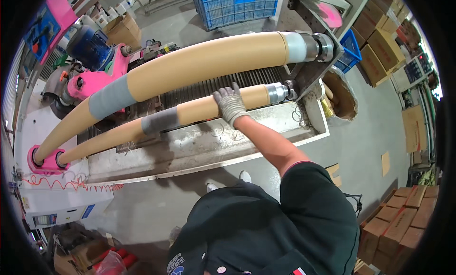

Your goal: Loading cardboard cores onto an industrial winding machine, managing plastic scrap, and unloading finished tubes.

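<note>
My right hand (230, 102), in a grey-and-white work glove, rests on the thinner of two long tan rollers. Its fingers are spread over the top of this thin roller (198, 109), which has a dark grey band (160, 120) and a metal end fitting (276, 92). Behind it runs a thicker tan roller (209, 55) with a lighter grey band (112, 96) and a pale collar by its metal end. Both rollers sit in a pink end mount (49, 166) at the left and a dark metal bracket (317, 68) at the right. My left hand is not in view.
A whitish metal trough (199, 163) lies below the rollers, with thin strands in it. Pink machinery (97, 82) stands behind at left. A blue crate (237, 11) is at the back, an open round bin (343, 96) at right. Stacked cartons (396, 222) stand at lower right.
</note>
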### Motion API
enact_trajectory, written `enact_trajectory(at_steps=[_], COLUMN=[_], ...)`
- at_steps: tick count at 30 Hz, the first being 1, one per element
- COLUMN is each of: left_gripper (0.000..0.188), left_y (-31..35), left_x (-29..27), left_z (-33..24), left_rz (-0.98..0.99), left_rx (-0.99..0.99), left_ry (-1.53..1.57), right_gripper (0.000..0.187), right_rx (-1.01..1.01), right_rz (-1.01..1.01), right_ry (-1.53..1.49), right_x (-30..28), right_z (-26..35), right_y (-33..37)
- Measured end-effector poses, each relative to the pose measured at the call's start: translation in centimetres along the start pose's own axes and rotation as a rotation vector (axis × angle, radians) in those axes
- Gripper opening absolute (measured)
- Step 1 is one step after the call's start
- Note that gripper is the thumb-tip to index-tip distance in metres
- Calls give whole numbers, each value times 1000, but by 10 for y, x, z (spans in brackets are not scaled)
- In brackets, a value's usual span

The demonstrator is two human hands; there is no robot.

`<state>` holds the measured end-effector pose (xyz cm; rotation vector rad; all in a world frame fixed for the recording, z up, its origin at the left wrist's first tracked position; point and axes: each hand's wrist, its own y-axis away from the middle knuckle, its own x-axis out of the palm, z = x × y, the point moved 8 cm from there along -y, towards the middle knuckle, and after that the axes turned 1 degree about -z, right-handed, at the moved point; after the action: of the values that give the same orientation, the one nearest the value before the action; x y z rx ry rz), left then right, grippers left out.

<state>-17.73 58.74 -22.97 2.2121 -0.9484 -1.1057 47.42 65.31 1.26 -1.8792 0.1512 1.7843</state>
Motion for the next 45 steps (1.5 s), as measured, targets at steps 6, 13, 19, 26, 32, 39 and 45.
enact_trajectory(at_steps=[6,13,19,26,32,39,45], left_gripper=[25,26,24,24,36,21,19], left_y=[11,82,82,-14,-93,-83,-81], left_x=[32,34,56,-18,-112,-179,-192], left_z=[12,-70,-9,8,46,78,98], left_rz=[-61,-144,-85,-39,-176,-163,-169], left_rx=[283,-230,-502,-102,-157,-374,-472], left_ry=[-284,236,549,208,543,744,668], right_gripper=[48,68,67,57,70,61,77], right_rx=[-201,-91,-445,-772,-607,-319,-199], right_rz=[-242,13,-77,-458,-452,-179,-84], right_ry=[-44,-21,-317,-446,-32,72,313], right_x=[-12,1,-91,-249,-230,-212,-226], right_z=[15,-16,108,268,383,369,321], right_y=[7,4,12,-29,-137,-174,-145])
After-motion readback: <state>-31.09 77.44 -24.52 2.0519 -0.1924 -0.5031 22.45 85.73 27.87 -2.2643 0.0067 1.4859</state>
